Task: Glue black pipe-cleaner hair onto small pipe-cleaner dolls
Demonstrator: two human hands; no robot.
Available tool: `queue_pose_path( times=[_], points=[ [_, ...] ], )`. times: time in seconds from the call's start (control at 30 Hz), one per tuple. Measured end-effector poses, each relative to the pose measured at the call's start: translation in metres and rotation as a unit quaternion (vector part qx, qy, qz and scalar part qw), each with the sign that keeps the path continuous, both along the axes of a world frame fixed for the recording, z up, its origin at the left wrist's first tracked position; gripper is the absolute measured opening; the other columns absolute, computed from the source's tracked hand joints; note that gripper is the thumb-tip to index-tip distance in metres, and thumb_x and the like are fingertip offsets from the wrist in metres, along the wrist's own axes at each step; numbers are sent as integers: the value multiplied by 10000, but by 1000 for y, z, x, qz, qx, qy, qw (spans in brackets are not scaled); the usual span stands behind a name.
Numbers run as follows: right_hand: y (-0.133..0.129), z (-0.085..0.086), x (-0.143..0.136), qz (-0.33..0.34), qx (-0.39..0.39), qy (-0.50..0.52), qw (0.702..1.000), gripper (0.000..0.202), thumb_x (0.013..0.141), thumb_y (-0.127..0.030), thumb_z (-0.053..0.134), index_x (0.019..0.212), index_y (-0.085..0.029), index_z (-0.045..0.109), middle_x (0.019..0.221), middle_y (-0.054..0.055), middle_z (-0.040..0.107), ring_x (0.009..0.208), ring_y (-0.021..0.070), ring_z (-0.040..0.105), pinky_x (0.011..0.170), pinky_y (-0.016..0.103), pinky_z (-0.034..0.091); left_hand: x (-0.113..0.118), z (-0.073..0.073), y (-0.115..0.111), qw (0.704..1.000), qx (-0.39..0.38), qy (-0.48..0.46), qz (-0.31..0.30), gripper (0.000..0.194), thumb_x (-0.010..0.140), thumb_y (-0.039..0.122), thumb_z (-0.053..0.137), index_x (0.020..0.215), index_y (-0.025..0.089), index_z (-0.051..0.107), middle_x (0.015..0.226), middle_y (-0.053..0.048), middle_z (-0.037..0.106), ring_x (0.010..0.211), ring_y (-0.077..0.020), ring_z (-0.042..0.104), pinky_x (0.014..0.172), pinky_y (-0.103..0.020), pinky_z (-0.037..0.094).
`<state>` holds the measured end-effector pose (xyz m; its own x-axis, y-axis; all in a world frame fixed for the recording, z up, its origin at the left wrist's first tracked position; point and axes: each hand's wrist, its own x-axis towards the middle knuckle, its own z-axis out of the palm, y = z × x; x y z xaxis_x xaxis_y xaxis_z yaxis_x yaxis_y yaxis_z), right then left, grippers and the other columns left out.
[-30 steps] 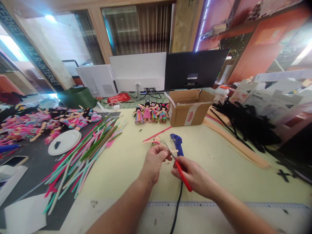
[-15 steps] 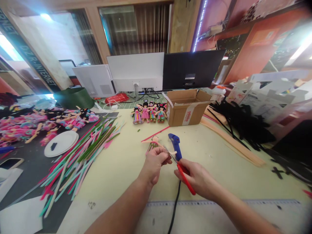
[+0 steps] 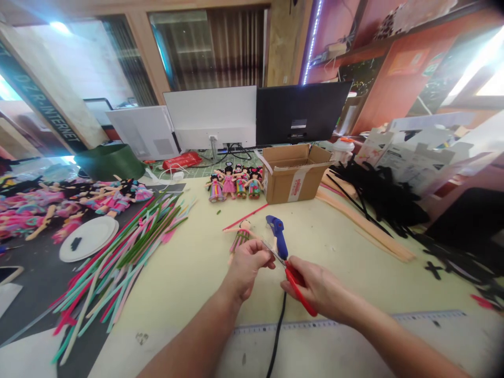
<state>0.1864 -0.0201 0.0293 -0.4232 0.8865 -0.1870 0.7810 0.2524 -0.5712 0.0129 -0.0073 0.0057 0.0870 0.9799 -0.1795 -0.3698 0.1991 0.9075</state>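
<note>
Red-handled scissors are gripped in my right hand, their blades pointing up and left to the fingertips of my left hand. My left hand is closed in a pinch at the blade tips; what it pinches is too small and covered to make out. Just beyond it lies a small doll with a pale round head, arms spread and a green and pink striped skirt, partly hidden by my left hand. A blue glue gun lies behind the scissors, its black cord running toward me.
Several finished dolls stand beside an open cardboard box. Coloured pipe cleaners are heaped at left, near a white plate. Black pipe cleaners lie at right, and a ruler crosses the front.
The view has shifted slightly to the right. Both hands stay together at the scissors' tips, and the blades look closer together than before.
</note>
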Motion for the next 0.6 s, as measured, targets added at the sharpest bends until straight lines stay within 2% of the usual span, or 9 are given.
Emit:
queue_pose_path(
  times=[0.23, 0.6],
  points=[
    [-3, 6, -1, -2, -2, 2, 1000, 293, 869, -411, 492, 677, -219, 382, 612, -20, 522, 549, 125, 423, 521, 249, 289, -1, 0, 0, 1000, 23, 12, -4, 74, 626, 135, 638, 606, 148, 568, 590, 8, 578, 559, -99, 541, 616, -252, 445],
    [-1, -3, 5, -9, 22, -21, 999, 302, 868, -416, 489, 665, -216, 391, 577, -17, 507, 513, 117, 384, 501, 249, 258, 2, 4, -3, 1000, 4, 0, 5, 97, 632, 168, 651, 599, 149, 562, 583, 3, 587, 543, -93, 532, 596, -242, 437]
  ],
)
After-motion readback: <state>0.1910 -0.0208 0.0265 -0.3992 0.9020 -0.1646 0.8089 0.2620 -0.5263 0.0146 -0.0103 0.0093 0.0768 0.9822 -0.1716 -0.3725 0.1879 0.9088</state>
